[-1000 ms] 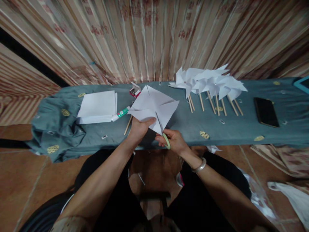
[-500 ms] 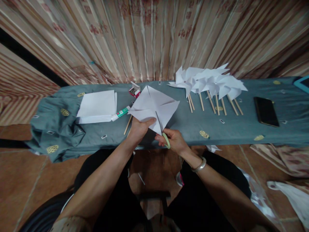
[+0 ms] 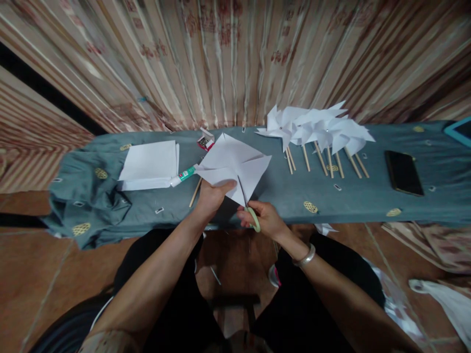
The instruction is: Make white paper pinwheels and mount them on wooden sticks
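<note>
My left hand (image 3: 213,195) grips the near edge of a creased white square of paper (image 3: 235,162), holding it tilted above the cloth-covered table (image 3: 279,193). My right hand (image 3: 263,218) holds pale green-handled scissors (image 3: 250,215), whose thin blades run up into the paper's near corner along a diagonal crease. Both hands sit close together at the table's front edge.
A stack of white sheets (image 3: 149,164), a glue tube (image 3: 184,174), a wooden stick (image 3: 195,191) and a small red box of pins (image 3: 205,141) lie left. Several finished paper pinwheels on sticks (image 3: 316,135) lie right, then a black phone (image 3: 404,172). Curtains hang behind.
The scissors' blades have come up into the paper's near corner. The view has shifted slightly down; the hands stay almost in place.
</note>
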Action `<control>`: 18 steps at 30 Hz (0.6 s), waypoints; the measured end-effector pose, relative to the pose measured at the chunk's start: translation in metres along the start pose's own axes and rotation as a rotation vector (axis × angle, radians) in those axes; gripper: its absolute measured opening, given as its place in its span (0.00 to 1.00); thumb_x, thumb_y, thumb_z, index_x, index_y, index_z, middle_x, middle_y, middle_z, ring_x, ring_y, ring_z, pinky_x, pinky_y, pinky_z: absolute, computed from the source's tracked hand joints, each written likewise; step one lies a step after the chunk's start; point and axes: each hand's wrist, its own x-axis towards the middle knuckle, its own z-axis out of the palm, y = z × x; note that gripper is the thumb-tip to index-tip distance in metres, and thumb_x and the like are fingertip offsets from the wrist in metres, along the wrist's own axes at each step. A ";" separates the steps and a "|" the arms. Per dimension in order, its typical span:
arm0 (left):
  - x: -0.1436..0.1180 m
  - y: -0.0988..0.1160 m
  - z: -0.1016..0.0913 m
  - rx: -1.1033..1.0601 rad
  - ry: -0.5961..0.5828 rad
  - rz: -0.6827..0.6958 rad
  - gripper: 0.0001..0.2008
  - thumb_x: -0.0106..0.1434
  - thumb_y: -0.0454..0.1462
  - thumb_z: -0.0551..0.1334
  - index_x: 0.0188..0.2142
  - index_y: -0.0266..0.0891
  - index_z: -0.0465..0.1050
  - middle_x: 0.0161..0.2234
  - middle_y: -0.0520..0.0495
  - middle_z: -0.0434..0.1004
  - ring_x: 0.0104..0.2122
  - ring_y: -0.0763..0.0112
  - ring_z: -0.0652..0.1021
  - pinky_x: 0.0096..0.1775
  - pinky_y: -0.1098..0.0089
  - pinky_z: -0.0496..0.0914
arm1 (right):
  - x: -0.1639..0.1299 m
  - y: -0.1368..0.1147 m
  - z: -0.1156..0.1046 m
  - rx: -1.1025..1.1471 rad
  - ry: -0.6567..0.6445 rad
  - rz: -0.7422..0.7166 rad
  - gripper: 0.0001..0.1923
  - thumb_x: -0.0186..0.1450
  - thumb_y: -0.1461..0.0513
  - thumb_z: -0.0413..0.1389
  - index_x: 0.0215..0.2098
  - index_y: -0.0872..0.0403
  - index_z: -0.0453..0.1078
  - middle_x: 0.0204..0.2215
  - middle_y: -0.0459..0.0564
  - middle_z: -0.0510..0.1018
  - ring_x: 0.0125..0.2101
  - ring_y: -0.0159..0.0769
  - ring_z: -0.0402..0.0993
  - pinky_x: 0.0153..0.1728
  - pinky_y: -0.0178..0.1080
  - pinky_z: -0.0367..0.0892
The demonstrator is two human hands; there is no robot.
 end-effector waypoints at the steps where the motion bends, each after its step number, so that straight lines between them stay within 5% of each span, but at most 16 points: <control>1: 0.002 0.001 -0.001 -0.003 0.006 0.010 0.21 0.38 0.37 0.73 0.35 0.36 0.75 0.32 0.48 0.79 0.31 0.65 0.78 0.40 0.63 0.72 | -0.002 0.001 -0.001 -0.024 -0.019 -0.002 0.25 0.49 0.44 0.67 0.30 0.55 0.73 0.18 0.43 0.75 0.18 0.28 0.69 0.21 0.31 0.63; 9: 0.020 0.003 -0.013 -0.010 0.066 0.077 0.21 0.38 0.39 0.73 0.34 0.36 0.77 0.31 0.46 0.81 0.36 0.58 0.80 0.44 0.58 0.73 | -0.027 -0.009 -0.044 -0.585 -0.032 -0.074 0.20 0.56 0.47 0.64 0.35 0.54 0.75 0.16 0.39 0.69 0.18 0.28 0.62 0.20 0.32 0.52; 14: 0.018 -0.011 -0.016 0.050 -0.032 -0.013 0.15 0.38 0.38 0.73 0.28 0.37 0.77 0.32 0.44 0.82 0.32 0.60 0.80 0.41 0.59 0.73 | -0.030 -0.024 -0.080 -0.954 0.232 -0.018 0.27 0.60 0.48 0.59 0.50 0.57 0.71 0.25 0.48 0.80 0.24 0.38 0.75 0.25 0.36 0.60; 18: 0.012 -0.020 -0.011 0.158 -0.094 -0.074 0.16 0.37 0.38 0.73 0.28 0.38 0.77 0.33 0.43 0.82 0.35 0.56 0.80 0.43 0.57 0.73 | -0.022 -0.031 -0.088 -1.221 0.404 0.017 0.29 0.65 0.53 0.57 0.58 0.61 0.65 0.36 0.60 0.83 0.36 0.49 0.81 0.33 0.40 0.66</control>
